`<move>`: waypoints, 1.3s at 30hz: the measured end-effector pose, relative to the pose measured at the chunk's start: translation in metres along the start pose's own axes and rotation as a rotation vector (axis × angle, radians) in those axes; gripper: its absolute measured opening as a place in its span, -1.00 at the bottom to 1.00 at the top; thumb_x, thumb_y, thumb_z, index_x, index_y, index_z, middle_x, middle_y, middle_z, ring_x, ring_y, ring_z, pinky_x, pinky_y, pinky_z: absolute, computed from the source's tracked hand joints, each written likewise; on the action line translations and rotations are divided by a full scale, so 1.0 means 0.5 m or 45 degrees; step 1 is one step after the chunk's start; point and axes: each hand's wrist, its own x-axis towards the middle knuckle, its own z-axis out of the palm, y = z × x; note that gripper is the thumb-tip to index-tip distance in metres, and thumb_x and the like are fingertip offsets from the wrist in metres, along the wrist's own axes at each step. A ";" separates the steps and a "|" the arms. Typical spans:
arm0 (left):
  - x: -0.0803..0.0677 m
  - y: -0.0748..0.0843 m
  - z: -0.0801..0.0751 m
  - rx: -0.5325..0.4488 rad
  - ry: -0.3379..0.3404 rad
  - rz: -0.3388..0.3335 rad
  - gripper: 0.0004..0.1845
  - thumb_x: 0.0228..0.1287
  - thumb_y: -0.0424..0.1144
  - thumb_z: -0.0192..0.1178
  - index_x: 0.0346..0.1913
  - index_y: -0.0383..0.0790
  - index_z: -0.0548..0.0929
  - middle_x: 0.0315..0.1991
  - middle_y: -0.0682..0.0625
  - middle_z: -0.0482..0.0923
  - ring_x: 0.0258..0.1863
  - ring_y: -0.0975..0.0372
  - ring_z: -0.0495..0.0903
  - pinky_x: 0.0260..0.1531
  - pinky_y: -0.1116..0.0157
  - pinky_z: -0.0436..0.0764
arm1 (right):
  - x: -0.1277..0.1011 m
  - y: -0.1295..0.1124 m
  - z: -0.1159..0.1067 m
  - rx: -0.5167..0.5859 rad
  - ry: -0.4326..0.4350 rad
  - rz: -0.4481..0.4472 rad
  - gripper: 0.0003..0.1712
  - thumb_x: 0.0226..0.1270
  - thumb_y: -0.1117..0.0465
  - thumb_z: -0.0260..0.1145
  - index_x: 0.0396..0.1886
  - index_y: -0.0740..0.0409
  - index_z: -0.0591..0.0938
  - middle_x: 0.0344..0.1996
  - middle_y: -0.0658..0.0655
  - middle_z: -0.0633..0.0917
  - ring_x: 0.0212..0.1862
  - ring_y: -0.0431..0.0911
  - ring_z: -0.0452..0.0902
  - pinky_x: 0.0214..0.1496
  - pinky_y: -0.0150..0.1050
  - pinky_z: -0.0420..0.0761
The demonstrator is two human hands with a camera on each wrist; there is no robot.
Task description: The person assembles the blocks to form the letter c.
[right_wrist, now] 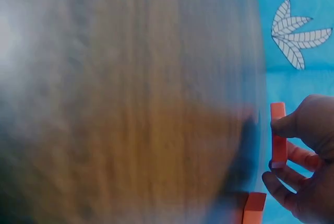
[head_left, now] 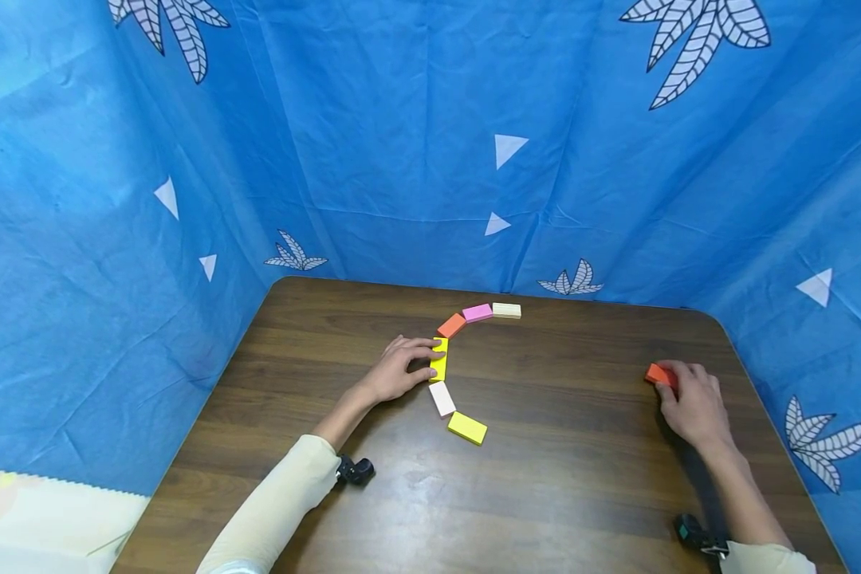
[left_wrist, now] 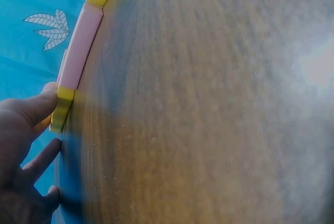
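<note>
Several flat blocks lie in a curved row on the brown table (head_left: pixel 545 478): cream (head_left: pixel 505 310), pink (head_left: pixel 477 312), orange (head_left: pixel 451 325), yellow (head_left: pixel 440 363), white (head_left: pixel 442 398) and a second yellow (head_left: pixel 467 427). My left hand (head_left: pixel 431 359) pinches the first yellow block between forefinger and thumb. In the left wrist view the left hand (left_wrist: pixel 55 117) has its thumb on that yellow block (left_wrist: pixel 63 104), with the pale block (left_wrist: pixel 81 46) beyond. At the table's right, my right hand (head_left: pixel 666 384) grips an orange block (head_left: pixel 656 373). In the right wrist view the right hand (right_wrist: pixel 274 148) holds this orange block (right_wrist: pixel 278 130) on edge.
Blue cloth with leaf prints (head_left: pixel 430 143) walls the table on three sides. In the right wrist view, more orange blocks (right_wrist: pixel 254 208) lie by my right hand, one partly behind the fingers. The table's rounded right edge (head_left: pixel 742 359) is close to that hand.
</note>
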 end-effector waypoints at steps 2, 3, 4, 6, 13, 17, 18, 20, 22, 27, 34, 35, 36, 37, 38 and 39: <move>0.000 -0.001 0.001 -0.001 0.004 0.003 -0.57 0.50 -0.13 0.38 0.36 -0.03 0.73 0.51 -0.02 0.57 0.56 -0.01 0.48 0.75 -0.27 -0.02 | -0.002 -0.007 0.006 0.009 -0.007 -0.008 -0.57 0.58 0.35 0.25 0.35 0.40 0.51 0.21 0.64 0.45 0.15 0.53 0.31 0.00 0.47 0.40; 0.000 -0.001 0.001 0.000 0.005 0.003 -0.57 0.50 -0.13 0.38 0.36 -0.03 0.73 0.51 -0.02 0.57 0.56 -0.01 0.47 0.75 -0.26 -0.02 | -0.003 -0.010 0.008 0.014 -0.010 -0.013 -0.57 0.59 0.34 0.25 0.35 0.38 0.51 0.21 0.63 0.45 0.15 0.52 0.31 -0.01 0.48 0.41; 0.000 -0.001 0.002 -0.001 0.006 0.003 -0.57 0.50 -0.13 0.38 0.36 -0.03 0.73 0.51 -0.02 0.57 0.56 -0.01 0.47 0.75 -0.26 -0.02 | -0.004 -0.013 0.010 0.018 -0.008 -0.020 -0.58 0.60 0.34 0.25 0.35 0.37 0.52 0.21 0.62 0.45 0.14 0.51 0.32 -0.02 0.47 0.42; 0.000 0.000 0.002 -0.001 0.008 0.001 -0.58 0.50 -0.13 0.38 0.35 -0.03 0.73 0.51 -0.01 0.57 0.57 0.00 0.47 0.75 -0.26 -0.02 | -0.006 -0.018 0.015 0.034 -0.004 -0.040 -0.58 0.60 0.34 0.24 0.36 0.36 0.52 0.20 0.60 0.46 0.14 0.50 0.33 -0.01 0.45 0.42; 0.001 0.001 0.002 0.004 0.012 -0.006 -0.58 0.50 -0.13 0.38 0.35 -0.04 0.73 0.51 -0.01 0.57 0.57 0.00 0.47 0.75 -0.26 -0.02 | -0.016 -0.038 0.025 0.079 -0.008 -0.105 -0.59 0.62 0.34 0.23 0.36 0.36 0.51 0.17 0.56 0.47 0.10 0.44 0.35 -0.02 0.36 0.41; 0.001 0.000 0.004 0.016 0.009 -0.010 -0.58 0.51 -0.13 0.38 0.35 -0.03 0.73 0.51 -0.01 0.57 0.57 0.01 0.47 0.76 -0.25 -0.01 | -0.023 -0.050 0.029 0.087 -0.027 -0.126 -0.60 0.62 0.34 0.24 0.35 0.36 0.51 0.17 0.54 0.48 0.09 0.40 0.36 -0.04 0.32 0.42; 0.001 0.000 0.004 0.019 0.005 -0.012 -0.58 0.51 -0.12 0.38 0.35 -0.02 0.73 0.51 -0.01 0.57 0.57 0.02 0.47 0.76 -0.24 -0.02 | -0.025 -0.053 0.030 0.089 -0.030 -0.129 -0.60 0.62 0.34 0.25 0.35 0.35 0.52 0.17 0.54 0.48 0.09 0.39 0.36 -0.04 0.32 0.43; 0.001 0.000 0.004 0.020 -0.001 -0.015 -0.58 0.51 -0.11 0.38 0.36 -0.01 0.73 0.51 0.00 0.56 0.57 0.03 0.47 0.76 -0.23 -0.02 | -0.027 -0.059 0.032 0.095 -0.033 -0.137 -0.60 0.61 0.35 0.26 0.34 0.34 0.52 0.17 0.52 0.48 0.10 0.39 0.36 -0.04 0.32 0.44; 0.001 0.000 0.004 0.020 -0.006 -0.019 -0.58 0.52 -0.10 0.37 0.36 0.00 0.73 0.52 0.01 0.56 0.58 0.04 0.46 0.77 -0.22 -0.03 | -0.030 -0.065 0.032 0.107 -0.037 -0.147 -0.60 0.61 0.35 0.27 0.34 0.33 0.53 0.18 0.51 0.49 0.12 0.39 0.36 -0.02 0.33 0.45; 0.001 0.000 0.006 0.016 -0.001 -0.004 -0.58 0.51 -0.11 0.37 0.36 -0.02 0.73 0.51 -0.01 0.56 0.57 0.02 0.47 0.76 -0.25 -0.02 | -0.037 -0.076 0.039 0.140 -0.064 -0.180 -0.60 0.61 0.32 0.29 0.34 0.31 0.55 0.18 0.46 0.52 0.13 0.34 0.39 0.01 0.28 0.46; 0.001 0.001 0.008 0.016 -0.003 0.012 -0.57 0.50 -0.12 0.38 0.37 -0.03 0.72 0.51 -0.02 0.56 0.57 0.00 0.47 0.75 -0.26 -0.01 | -0.048 -0.098 0.047 0.177 -0.096 -0.232 -0.59 0.58 0.32 0.33 0.33 0.31 0.57 0.17 0.43 0.56 0.17 0.32 0.42 0.12 0.32 0.48; 0.001 0.001 0.008 0.017 -0.002 0.012 -0.57 0.50 -0.12 0.38 0.37 -0.03 0.72 0.51 -0.02 0.56 0.57 0.00 0.47 0.75 -0.26 0.00 | -0.049 -0.102 0.048 0.181 -0.100 -0.240 -0.59 0.58 0.31 0.34 0.33 0.30 0.57 0.18 0.42 0.56 0.18 0.31 0.42 0.13 0.32 0.48; 0.001 0.001 0.007 0.019 -0.002 0.010 -0.57 0.50 -0.12 0.38 0.37 -0.03 0.72 0.51 -0.02 0.56 0.57 0.00 0.47 0.75 -0.26 0.00 | -0.050 -0.107 0.049 0.182 -0.100 -0.249 -0.59 0.58 0.31 0.35 0.33 0.29 0.57 0.17 0.40 0.57 0.18 0.30 0.43 0.12 0.31 0.49; 0.000 0.000 0.007 0.019 0.000 0.009 -0.57 0.50 -0.12 0.38 0.37 -0.03 0.72 0.51 -0.01 0.56 0.57 0.00 0.47 0.75 -0.26 0.00 | -0.050 -0.111 0.051 0.182 -0.100 -0.261 -0.59 0.57 0.31 0.35 0.32 0.28 0.58 0.16 0.39 0.58 0.16 0.28 0.44 0.11 0.29 0.50; 0.000 0.000 0.006 0.022 0.002 0.008 -0.57 0.50 -0.12 0.38 0.36 -0.03 0.72 0.51 -0.01 0.56 0.57 0.00 0.47 0.75 -0.26 0.00 | -0.051 -0.115 0.053 0.186 -0.104 -0.272 -0.59 0.57 0.31 0.36 0.32 0.28 0.58 0.16 0.38 0.58 0.16 0.26 0.45 0.11 0.27 0.51; 0.000 0.000 0.005 0.022 0.004 0.007 -0.57 0.50 -0.12 0.38 0.36 -0.03 0.72 0.51 -0.01 0.56 0.57 0.00 0.47 0.75 -0.26 0.00 | -0.053 -0.120 0.054 0.188 -0.109 -0.282 -0.59 0.56 0.30 0.37 0.31 0.27 0.59 0.15 0.37 0.59 0.15 0.24 0.46 0.10 0.26 0.51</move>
